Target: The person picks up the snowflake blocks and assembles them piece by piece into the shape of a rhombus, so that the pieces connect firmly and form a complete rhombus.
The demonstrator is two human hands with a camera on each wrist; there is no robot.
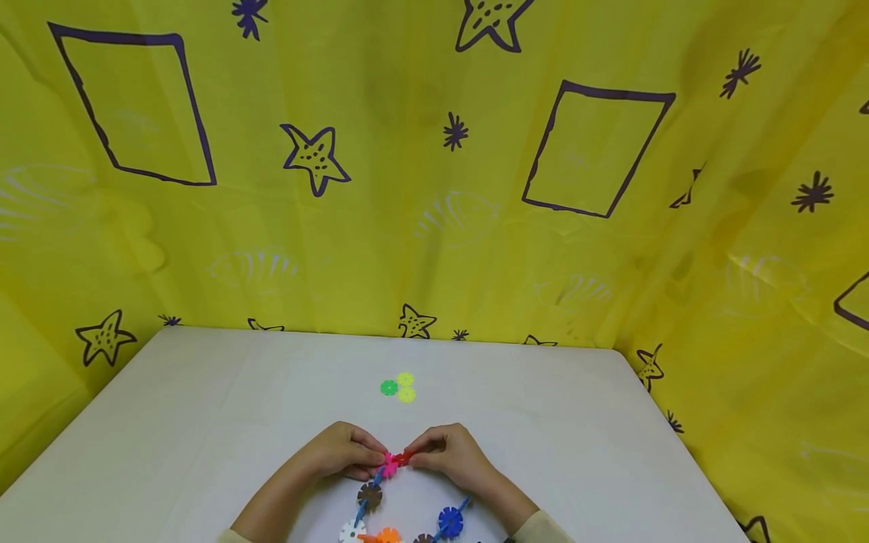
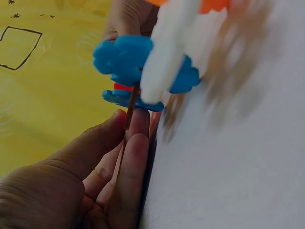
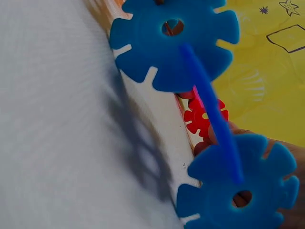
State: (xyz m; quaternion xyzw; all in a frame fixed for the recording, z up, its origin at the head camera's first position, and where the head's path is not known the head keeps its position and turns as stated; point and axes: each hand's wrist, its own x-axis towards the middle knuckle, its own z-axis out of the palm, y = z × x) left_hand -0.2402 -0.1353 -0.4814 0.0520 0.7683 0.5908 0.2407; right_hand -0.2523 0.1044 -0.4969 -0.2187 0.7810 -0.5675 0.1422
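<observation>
My left hand [image 1: 342, 452] pinches a pink notched plastic disc [image 1: 390, 466] at one end of a chain of interlocking discs. From the right, my right hand [image 1: 449, 456] pinches a red notched disc [image 1: 402, 458], which meets the pink one edge to edge. The chain curves toward me through a brown disc [image 1: 370, 496], a white disc [image 1: 350, 532], an orange disc [image 1: 389, 536] and a dark blue disc [image 1: 451, 522]. In the right wrist view, large blue discs [image 3: 259, 167] partly cover the red disc [image 3: 205, 116]. Blue and white pieces block part of the left wrist view.
Beyond the hands, a green disc [image 1: 389, 388] and two yellow discs [image 1: 406, 394] lie close together on the white table [image 1: 529, 400]. A yellow curtain [image 1: 380, 226] with drawn stars and frames hangs behind and along both sides of the table.
</observation>
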